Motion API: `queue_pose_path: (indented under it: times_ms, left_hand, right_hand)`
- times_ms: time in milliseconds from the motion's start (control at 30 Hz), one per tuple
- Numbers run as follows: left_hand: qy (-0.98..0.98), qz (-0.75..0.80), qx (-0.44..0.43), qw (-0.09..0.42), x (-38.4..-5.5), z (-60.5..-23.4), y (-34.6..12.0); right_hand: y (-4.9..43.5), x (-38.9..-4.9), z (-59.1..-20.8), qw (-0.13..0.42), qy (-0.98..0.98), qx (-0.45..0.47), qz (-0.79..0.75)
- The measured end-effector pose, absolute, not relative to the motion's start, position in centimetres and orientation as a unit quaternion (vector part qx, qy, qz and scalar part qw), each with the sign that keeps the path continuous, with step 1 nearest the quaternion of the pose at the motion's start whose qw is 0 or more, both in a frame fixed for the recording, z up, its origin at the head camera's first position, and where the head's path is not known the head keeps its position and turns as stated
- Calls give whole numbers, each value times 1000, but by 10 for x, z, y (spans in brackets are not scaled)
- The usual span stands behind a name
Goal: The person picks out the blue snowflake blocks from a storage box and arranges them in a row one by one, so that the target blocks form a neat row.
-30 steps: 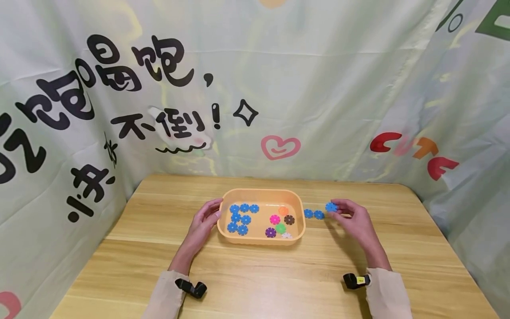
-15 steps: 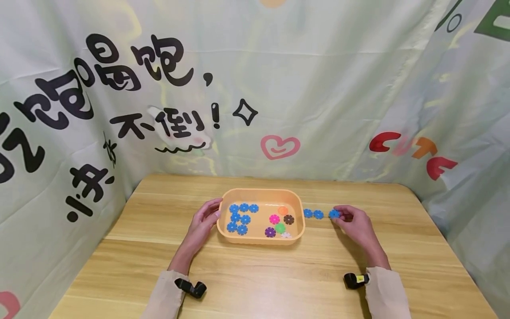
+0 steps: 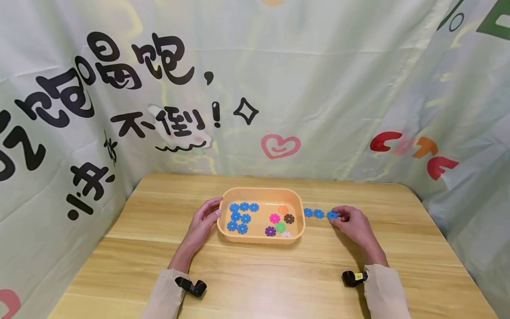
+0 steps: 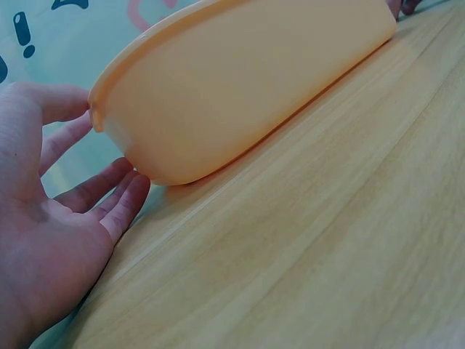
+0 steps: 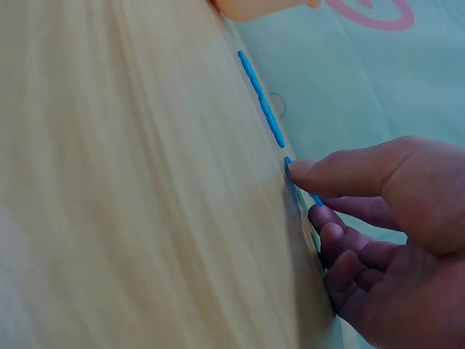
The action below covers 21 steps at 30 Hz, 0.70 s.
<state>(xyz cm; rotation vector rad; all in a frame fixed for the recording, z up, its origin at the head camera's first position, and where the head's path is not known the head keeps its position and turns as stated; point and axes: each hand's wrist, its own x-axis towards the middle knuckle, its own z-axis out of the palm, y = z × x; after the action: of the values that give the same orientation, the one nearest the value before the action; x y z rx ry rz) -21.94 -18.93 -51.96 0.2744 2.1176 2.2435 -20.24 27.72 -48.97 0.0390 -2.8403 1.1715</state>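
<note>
My right hand (image 3: pixel 352 221) pinches a blue snowflake disc (image 3: pixel 332 215) between thumb and fingers, low over the wooden table, right of two joined blue discs (image 3: pixel 313 213). In the right wrist view the joined discs (image 5: pixel 261 98) lie edge-on in a line, with a small gap before the pinched disc (image 5: pixel 288 161). My left hand (image 3: pixel 205 219) rests against the left end of an orange tray (image 3: pixel 260 240). The left wrist view has its thumb at the tray's rim (image 4: pixel 94 109) and the other fingers, slightly bent, against the outer wall.
Several blue discs (image 3: pixel 236 217) fill the tray's left side. A loose group at its right includes pink (image 3: pixel 275 218), brown (image 3: pixel 289 219), green (image 3: pixel 280 227) and purple (image 3: pixel 270 231) discs. A printed curtain (image 3: pixel 318 88) hangs behind the table (image 3: pixel 255 274).
My right hand has lowered the pinched blue disc to the level of the two joined discs, then shifted it slightly left and tilted it flatter. The left hand and tray have stayed put.
</note>
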Motion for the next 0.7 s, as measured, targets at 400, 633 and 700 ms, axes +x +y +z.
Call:
queue_pose_path:
  times_ms: [400, 633, 700]
  left_hand:
    - [680, 726, 101, 22, -221, -520, -190]
    - [677, 729, 102, 26, -221, -520, -191]
    - [678, 727, 103, 25, -221, -520, -190]
  right_hand:
    - [274, -204, -488, 32, -927, 22, 373]
    - [273, -205, -488, 17, -925, 11, 379]
    - [273, -205, -488, 15, -925, 9, 380]
